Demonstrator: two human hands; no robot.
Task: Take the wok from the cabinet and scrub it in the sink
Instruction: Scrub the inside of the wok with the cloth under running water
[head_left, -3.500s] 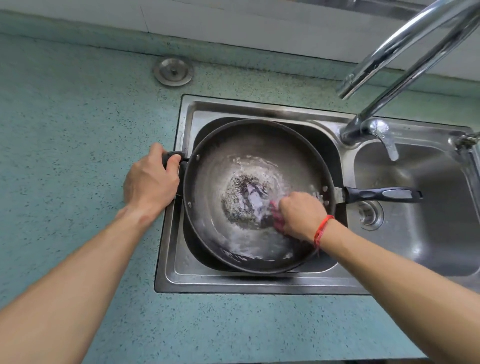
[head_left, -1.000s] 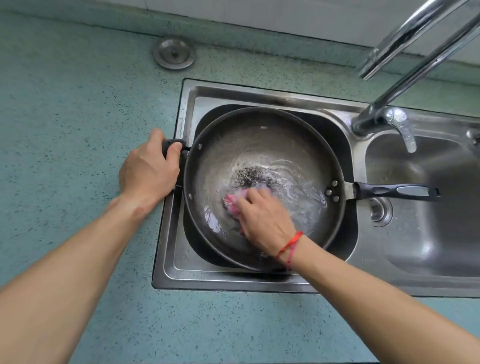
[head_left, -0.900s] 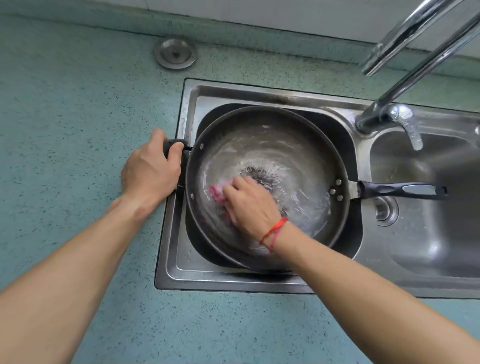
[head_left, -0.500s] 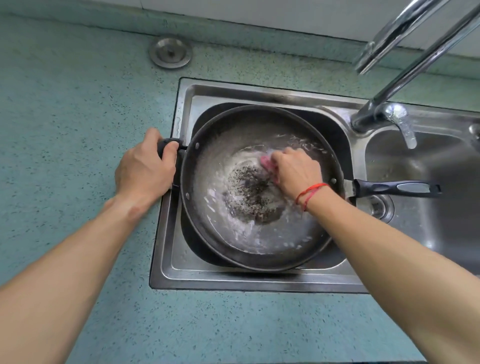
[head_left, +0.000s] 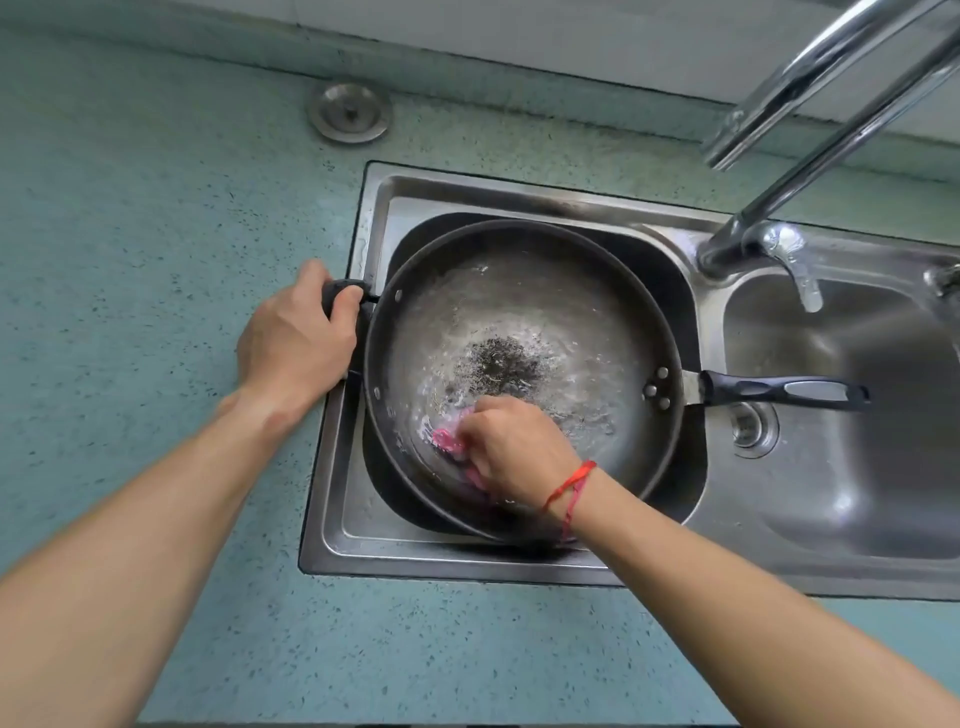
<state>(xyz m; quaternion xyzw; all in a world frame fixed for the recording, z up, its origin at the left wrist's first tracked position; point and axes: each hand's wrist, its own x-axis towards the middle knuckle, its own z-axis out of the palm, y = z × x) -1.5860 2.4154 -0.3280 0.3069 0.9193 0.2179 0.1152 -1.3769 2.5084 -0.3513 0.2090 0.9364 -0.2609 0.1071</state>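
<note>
A dark wok (head_left: 587, 291) sits in the left basin of the steel sink (head_left: 358, 535), wet and foamy, with a black scorched patch at its middle. Its long black handle (head_left: 784, 389) reaches right over the other basin. My left hand (head_left: 296, 343) grips the wok's small black side handle at the left rim. My right hand (head_left: 514, 447) holds a pink scrubber (head_left: 447, 441) and presses it on the wok's near-left inner wall. Most of the scrubber is hidden under my fingers.
A chrome faucet (head_left: 810, 150) rises at the back right, its spout over the divider between the basins. The right basin (head_left: 872, 467) has an open drain (head_left: 748, 426). A round metal plug (head_left: 350, 111) lies on the teal countertop (head_left: 130, 260) behind the sink.
My right hand has swept the scrubber from the wok's far-right side round to its near-left wall. My left hand stays on the side handle.
</note>
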